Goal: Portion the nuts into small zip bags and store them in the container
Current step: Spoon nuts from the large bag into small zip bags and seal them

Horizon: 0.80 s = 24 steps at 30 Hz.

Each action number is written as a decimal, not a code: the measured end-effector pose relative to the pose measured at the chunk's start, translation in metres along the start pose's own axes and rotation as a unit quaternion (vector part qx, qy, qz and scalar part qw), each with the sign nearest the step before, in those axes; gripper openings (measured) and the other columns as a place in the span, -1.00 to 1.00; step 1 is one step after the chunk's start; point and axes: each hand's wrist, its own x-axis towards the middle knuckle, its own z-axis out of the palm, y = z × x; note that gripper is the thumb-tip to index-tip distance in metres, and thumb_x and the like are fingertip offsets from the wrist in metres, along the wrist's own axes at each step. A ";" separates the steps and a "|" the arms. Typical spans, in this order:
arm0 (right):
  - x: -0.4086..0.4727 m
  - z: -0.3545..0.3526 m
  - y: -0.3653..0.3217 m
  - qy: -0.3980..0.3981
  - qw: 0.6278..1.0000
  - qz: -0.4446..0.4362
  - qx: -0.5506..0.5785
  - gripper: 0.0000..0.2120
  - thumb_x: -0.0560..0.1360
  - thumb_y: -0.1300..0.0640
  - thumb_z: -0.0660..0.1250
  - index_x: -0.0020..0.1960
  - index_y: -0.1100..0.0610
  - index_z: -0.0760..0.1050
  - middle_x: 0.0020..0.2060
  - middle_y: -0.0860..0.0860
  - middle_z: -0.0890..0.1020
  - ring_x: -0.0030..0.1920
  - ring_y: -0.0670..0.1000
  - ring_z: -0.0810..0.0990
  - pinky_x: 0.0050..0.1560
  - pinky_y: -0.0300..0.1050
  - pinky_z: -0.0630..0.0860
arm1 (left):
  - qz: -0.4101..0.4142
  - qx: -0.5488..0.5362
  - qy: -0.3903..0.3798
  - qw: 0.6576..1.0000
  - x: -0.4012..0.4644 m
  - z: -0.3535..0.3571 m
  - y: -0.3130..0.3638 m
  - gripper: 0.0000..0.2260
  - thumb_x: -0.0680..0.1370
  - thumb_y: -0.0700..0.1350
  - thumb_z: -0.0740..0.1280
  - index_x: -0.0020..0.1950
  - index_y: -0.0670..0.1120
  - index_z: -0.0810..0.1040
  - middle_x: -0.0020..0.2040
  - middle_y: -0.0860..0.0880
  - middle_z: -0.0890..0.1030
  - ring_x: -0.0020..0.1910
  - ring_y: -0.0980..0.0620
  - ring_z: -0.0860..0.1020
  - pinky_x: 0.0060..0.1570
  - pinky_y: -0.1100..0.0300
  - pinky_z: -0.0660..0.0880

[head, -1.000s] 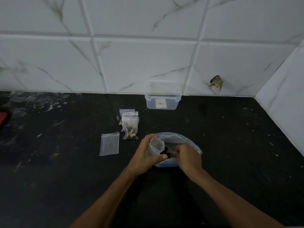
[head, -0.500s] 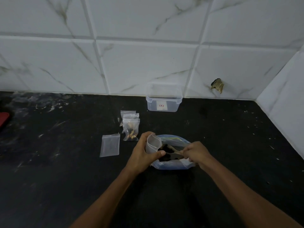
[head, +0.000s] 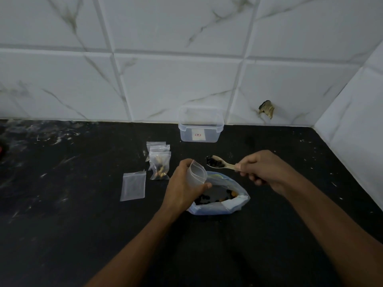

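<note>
A: What could go wrong here?

B: The right hand (head: 263,169) grips the handle of a spoon (head: 219,163) heaped with dark nuts, held in the air above the table (head: 290,235), a little beyond the big bag (head: 217,200). If the spoon tips on its way over, the nuts likely scatter on the table instead of falling back into the big bag.

A: And the little one?

B: The left hand (head: 184,189) holds the small zip bag (head: 198,172), fingers and thumb curled round it, just over the big bag's left edge. Its mouth looks narrow against the spoon's bowl. If the hand squeezes it flat, the load probably spills over the rim.

A: Which way does the spoon point?

B: Its long axis runs nearly level, left to right; the bowl points left, toward the small zip bag, the handle back into the right hand. The small zip bag stands roughly upright, mouth up and tilted slightly right, toward the spoon.

A: The rest?

B: Filled bags (head: 159,163) lie left of the hands, an empty bag (head: 133,185) flat beside them, and the container (head: 201,126) stands open by the wall.
</note>
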 end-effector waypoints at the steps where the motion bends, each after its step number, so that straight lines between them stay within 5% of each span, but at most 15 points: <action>1: -0.001 0.002 -0.004 -0.001 1.000 -0.010 -0.019 -0.90 0.53 0.17 0.35 -0.10 0.14 0.64 -0.30 0.02 0.59 -0.38 -0.10 0.44 -0.44 -0.29 0.36 | -0.005 0.002 -0.002 1.000 0.001 0.002 0.001 -0.31 0.32 0.03 0.57 0.34 0.15 0.29 0.20 0.13 0.47 0.20 0.13 0.49 0.18 0.07 0.54; 6: -0.004 0.029 -0.017 0.056 0.961 -0.128 -0.239 -0.87 0.55 0.13 0.33 -0.07 0.13 0.64 -0.21 -0.05 0.63 -0.25 -0.13 0.57 -0.27 -0.28 0.45 | -0.013 -0.016 0.009 1.000 0.002 0.012 0.006 -0.36 0.14 0.30 0.44 0.14 0.33 0.27 0.11 0.16 0.55 0.09 0.17 0.56 0.02 0.02 0.62; 9: -0.007 0.050 -0.014 0.125 0.878 -0.241 -0.395 -0.91 0.51 0.10 0.37 -0.09 0.12 0.58 -0.20 0.02 0.59 -0.25 -0.03 0.53 -0.28 -0.18 0.42 | -0.002 -0.026 0.013 1.000 0.001 0.014 0.008 -0.38 0.18 0.29 0.47 0.15 0.27 0.30 0.06 0.15 0.56 0.05 0.18 0.57 0.02 0.04 0.62; 11: -0.011 0.060 -0.007 0.163 0.804 -0.351 -0.451 -0.71 0.16 0.13 0.63 -0.26 0.12 0.55 -0.36 0.02 0.52 -0.45 -0.06 0.41 -0.46 -0.31 0.22 | 0.009 -0.040 0.015 0.999 0.000 0.014 0.008 -0.38 0.24 0.23 0.50 0.20 0.22 0.30 0.08 0.13 0.56 0.07 0.17 0.57 0.05 0.04 0.61; 13: -0.017 0.062 -0.005 0.163 0.787 -0.395 -0.445 -0.57 -0.09 0.20 0.69 -0.37 0.14 0.52 -0.45 0.03 0.50 -0.54 -0.06 0.41 -0.49 -0.32 0.19 | 0.015 -0.053 0.020 0.998 -0.001 0.014 0.006 -0.40 0.30 0.12 0.53 0.23 0.18 0.31 0.10 0.11 0.56 0.09 0.15 0.58 0.07 0.03 0.61; 17: -0.017 0.052 -0.006 0.188 0.814 -0.375 -0.402 -0.77 0.26 0.16 0.60 -0.23 0.13 0.55 -0.32 0.02 0.52 -0.41 -0.10 0.40 -0.43 -0.23 0.40 | -0.001 -0.086 0.035 0.996 0.000 0.012 -0.001 -0.48 0.35 0.03 0.56 0.14 0.28 0.34 0.11 0.11 0.56 0.08 0.16 0.58 0.04 0.06 0.61; 19: -0.016 0.040 -0.007 0.190 0.859 -0.329 -0.344 -0.95 0.48 0.13 0.42 -0.12 0.10 0.58 -0.25 -0.01 0.54 -0.31 -0.09 0.48 -0.27 -0.15 0.51 | -0.006 -0.091 0.042 0.995 -0.001 0.007 -0.004 -0.52 0.38 0.03 0.55 0.19 0.19 0.38 0.12 0.10 0.56 0.09 0.16 0.57 0.01 0.16 0.59; 24: 0.010 0.034 0.028 0.142 0.937 -0.157 -0.279 -0.90 0.53 0.13 0.35 -0.15 0.06 0.61 -0.32 -0.05 0.61 -0.35 -0.12 0.58 -0.31 -0.26 0.53 | -0.006 -0.115 0.065 0.991 -0.010 -0.010 -0.015 -0.52 0.41 0.01 0.53 0.25 0.08 0.41 0.13 0.12 0.55 0.09 0.27 0.54 -0.04 0.34 0.52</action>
